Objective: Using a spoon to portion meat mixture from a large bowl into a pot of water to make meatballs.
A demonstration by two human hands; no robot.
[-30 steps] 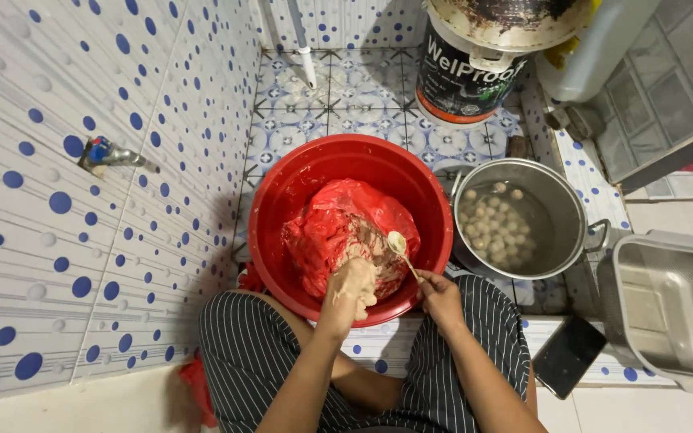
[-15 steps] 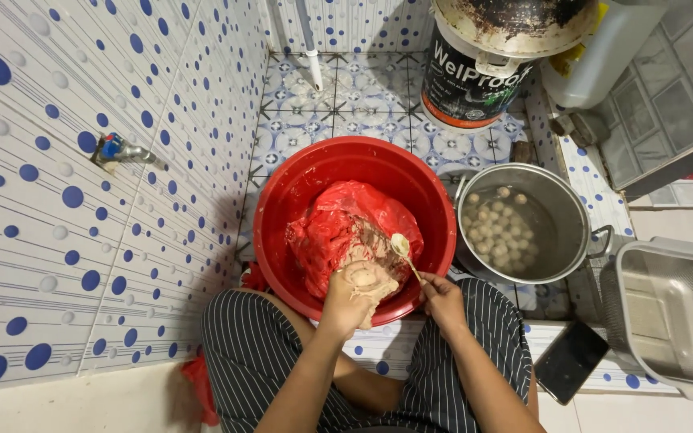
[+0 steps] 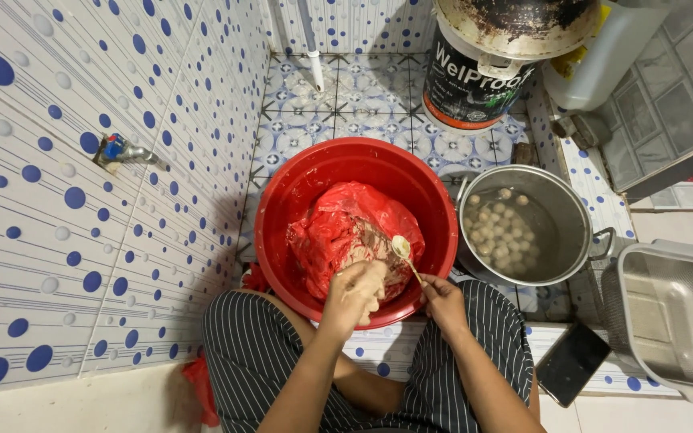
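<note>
White wall tiles (image 3: 82,200) dotted with blue and grey rise along the left, carrying a small tap (image 3: 118,150). The patterned blue-and-white floor (image 3: 362,104) runs to the far wall, where a white pipe (image 3: 310,40) comes down.

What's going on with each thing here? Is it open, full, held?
Red basin: on the floor, holds a red bag.
Red bag: open, pale paste inside.
Left hand: closed on paste.
Right hand: holds a spoon.
Spoon: loaded with paste.
Metal pot: uncovered, pale balls in water.
Wall tap: no water running.

Left hand (image 3: 356,290) squeezing paste, probably; right hand (image 3: 441,298) holding spoon (image 3: 403,250).
</note>
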